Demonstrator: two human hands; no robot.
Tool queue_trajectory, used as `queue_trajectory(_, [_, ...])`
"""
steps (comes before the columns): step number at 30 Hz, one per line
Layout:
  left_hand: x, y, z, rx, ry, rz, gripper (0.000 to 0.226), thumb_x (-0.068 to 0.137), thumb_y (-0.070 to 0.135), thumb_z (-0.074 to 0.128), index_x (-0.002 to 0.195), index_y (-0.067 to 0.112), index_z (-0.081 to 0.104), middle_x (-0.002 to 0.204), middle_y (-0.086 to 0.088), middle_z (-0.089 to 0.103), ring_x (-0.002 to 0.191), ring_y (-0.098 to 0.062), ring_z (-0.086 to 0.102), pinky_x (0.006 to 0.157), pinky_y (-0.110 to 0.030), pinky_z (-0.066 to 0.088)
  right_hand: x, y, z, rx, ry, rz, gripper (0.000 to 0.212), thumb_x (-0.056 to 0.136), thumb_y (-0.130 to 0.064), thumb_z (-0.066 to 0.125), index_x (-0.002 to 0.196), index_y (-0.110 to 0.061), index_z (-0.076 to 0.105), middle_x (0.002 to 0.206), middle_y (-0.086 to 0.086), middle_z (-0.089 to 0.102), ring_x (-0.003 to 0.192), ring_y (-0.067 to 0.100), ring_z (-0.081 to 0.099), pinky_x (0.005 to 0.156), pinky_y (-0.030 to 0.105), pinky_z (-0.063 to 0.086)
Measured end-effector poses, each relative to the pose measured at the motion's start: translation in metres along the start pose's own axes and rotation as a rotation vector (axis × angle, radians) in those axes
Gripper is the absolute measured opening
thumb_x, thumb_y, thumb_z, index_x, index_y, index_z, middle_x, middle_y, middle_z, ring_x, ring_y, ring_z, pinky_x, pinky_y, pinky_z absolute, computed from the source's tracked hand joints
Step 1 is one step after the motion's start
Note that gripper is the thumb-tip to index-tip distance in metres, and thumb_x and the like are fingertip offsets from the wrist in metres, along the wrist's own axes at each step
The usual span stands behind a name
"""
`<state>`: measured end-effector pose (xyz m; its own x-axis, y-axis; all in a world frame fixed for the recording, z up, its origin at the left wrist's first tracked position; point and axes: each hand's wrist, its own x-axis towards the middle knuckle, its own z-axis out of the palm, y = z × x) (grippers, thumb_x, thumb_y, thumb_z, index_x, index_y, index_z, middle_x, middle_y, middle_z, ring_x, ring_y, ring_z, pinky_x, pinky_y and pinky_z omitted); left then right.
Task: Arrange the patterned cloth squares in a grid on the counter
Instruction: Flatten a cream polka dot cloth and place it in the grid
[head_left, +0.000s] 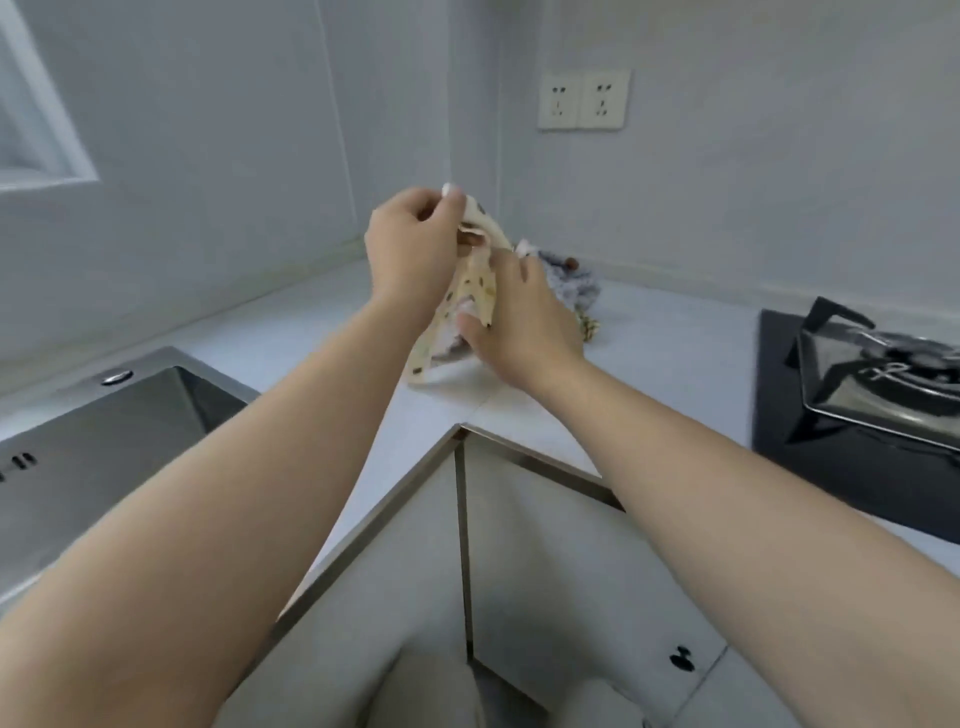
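- Cream spotted cloth (472, 291) hangs bunched between both hands: the left hand (410, 249) pinches its top corner, held high, and the right hand (519, 322) grips it lower down, just above the surface (675, 353).
- Risk: if pulled apart while twisted, it may slip from the pinch and land crumpled, or drag the pile (571, 283) just behind the right hand.
- Sink (104, 441), left of the left hand: nothing seems to lie in it, though much is cut off.

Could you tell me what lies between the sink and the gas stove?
Head view: counter, a heap of cloths near the corner, and the left hand and right hand holding a cream spotted cloth.
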<state>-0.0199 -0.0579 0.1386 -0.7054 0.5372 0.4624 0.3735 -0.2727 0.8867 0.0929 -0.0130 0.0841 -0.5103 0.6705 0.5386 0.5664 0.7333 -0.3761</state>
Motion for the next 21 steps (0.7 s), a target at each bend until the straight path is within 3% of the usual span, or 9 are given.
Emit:
queue_trajectory(3, [-0.020,0.048,-0.004,-0.129,-0.093,-0.035,0.029,0.096,0.026,0.063,0.084,0.000,0.071,0.076,-0.018,0.071,0.064,-0.023,0.072,0.066,-0.035,0.060,-0.012,-0.007,-0.047,0.121,0.083,0.052,0.057,0.093,-0.051,0.062,0.135,-0.020,0.039,0.132,0.004,0.047,0.110,0.028,0.058,0.076,0.041,0.048])
queue_trajectory(5, [-0.035,0.068,-0.006,-0.103,-0.120,-0.042,0.024,0.095,0.027,0.065,0.081,0.008,0.073,0.062,-0.005,0.064,0.063,-0.019,0.068,0.060,-0.028,0.052,-0.019,-0.007,-0.074,0.176,0.110,0.071,0.056,0.091,-0.050,0.064,0.132,-0.020,0.041,0.130,0.003,0.049,0.109,0.027,0.059,0.083,0.045,0.052])
queue_trajectory(7, [-0.047,0.081,-0.007,-0.105,-0.150,-0.046,0.020,0.092,0.028,0.068,0.080,0.014,0.075,0.060,0.001,0.062,0.066,-0.019,0.065,0.062,-0.030,0.048,-0.026,-0.005,-0.098,0.206,0.152,0.093,0.054,0.089,-0.047,0.065,0.131,-0.022,0.042,0.127,0.001,0.051,0.107,0.025,0.059,0.085,0.047,0.053])
queue_trajectory(11, [-0.072,0.102,-0.007,-0.095,-0.236,-0.039,0.023,0.090,0.026,0.068,0.082,0.006,0.074,0.074,-0.005,0.067,0.067,-0.018,0.061,0.066,-0.035,0.050,-0.044,0.000,-0.136,0.286,0.158,0.116,0.054,0.089,-0.052,0.061,0.135,-0.028,0.047,0.121,-0.001,0.056,0.102,0.019,0.058,0.083,0.039,0.051])
queue_trajectory(14, [-0.088,0.116,-0.001,-0.092,-0.293,-0.031,0.022,0.092,0.024,0.067,0.075,0.011,0.069,0.068,-0.008,0.065,0.061,-0.022,0.056,0.055,-0.029,0.044,-0.055,0.009,-0.161,0.185,0.142,0.049,0.024,0.094,-0.038,0.058,0.111,-0.023,0.066,0.104,-0.003,0.066,0.098,0.019,0.060,0.080,0.035,0.051])
queue_trajectory(16, [-0.098,0.121,0.002,-0.079,-0.323,-0.012,0.021,0.093,0.023,0.066,0.082,0.005,0.068,0.064,-0.008,0.061,0.050,-0.017,0.050,0.049,-0.024,0.037,-0.057,0.017,-0.174,0.184,0.101,0.065,0.018,0.095,-0.035,0.060,0.094,-0.020,0.070,0.093,-0.002,0.071,0.091,0.019,0.065,0.075,0.032,0.052])
queue_trajectory(19, [-0.104,0.125,0.009,-0.052,-0.377,0.020,0.025,0.094,0.024,0.065,0.073,0.012,0.062,0.068,-0.012,0.063,0.041,-0.008,0.043,0.047,-0.022,0.035,-0.055,0.029,-0.191,0.252,0.049,0.108,0.013,0.091,-0.032,0.066,0.088,-0.020,0.070,0.089,-0.001,0.072,0.087,0.019,0.067,0.074,0.032,0.054])
queue_trajectory(21, [-0.102,0.125,0.012,0.003,-0.379,0.044,0.033,0.095,0.027,0.065,0.067,0.017,0.051,0.059,0.001,0.052,0.046,-0.008,0.043,0.054,-0.025,0.038,-0.053,0.037,-0.200,0.206,0.008,0.084,0.005,0.089,-0.019,0.067,0.090,-0.021,0.071,0.090,-0.005,0.071,0.088,0.017,0.066,0.069,0.026,0.051])
